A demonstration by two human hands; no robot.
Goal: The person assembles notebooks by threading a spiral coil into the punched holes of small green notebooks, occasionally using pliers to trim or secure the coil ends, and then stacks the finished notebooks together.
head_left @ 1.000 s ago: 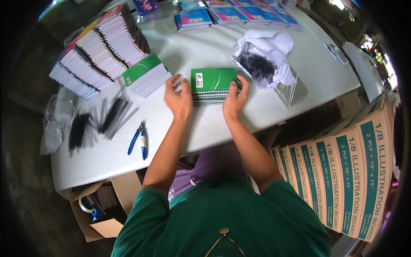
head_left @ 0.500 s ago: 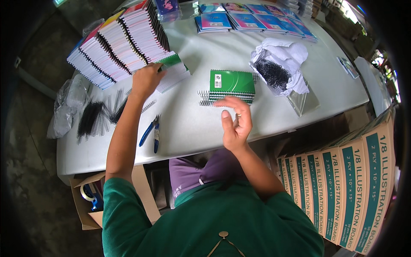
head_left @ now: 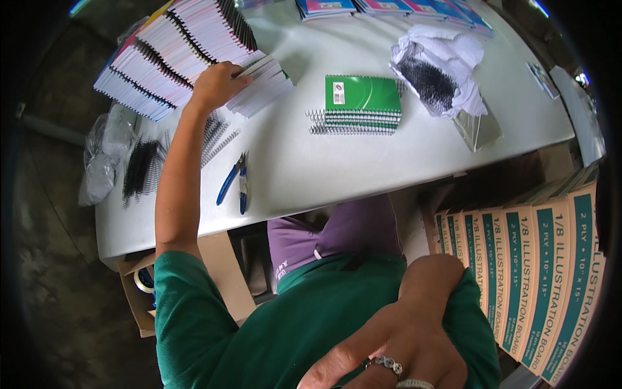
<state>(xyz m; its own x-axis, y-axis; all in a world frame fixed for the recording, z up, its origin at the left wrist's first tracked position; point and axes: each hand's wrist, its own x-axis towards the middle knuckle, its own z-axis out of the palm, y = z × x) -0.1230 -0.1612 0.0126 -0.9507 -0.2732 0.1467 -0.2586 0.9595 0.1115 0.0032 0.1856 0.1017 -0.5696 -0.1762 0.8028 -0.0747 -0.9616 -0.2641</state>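
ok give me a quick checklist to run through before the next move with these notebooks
1. Left hand at the white-edged stack of pages: ok, fingers at its left side.
2. Left hand's grip secure: cannot tell, the fingertips are partly hidden.
3. Right hand over the table: not ok, it is in front of the chest.
4. Green notebooks stacked: ok, in one pile on the table.
5. Coil ends flush with that pile: not ok, some jut out at the sides.
6. Blue-handled pliers out of the hands: ok, lying on the table.
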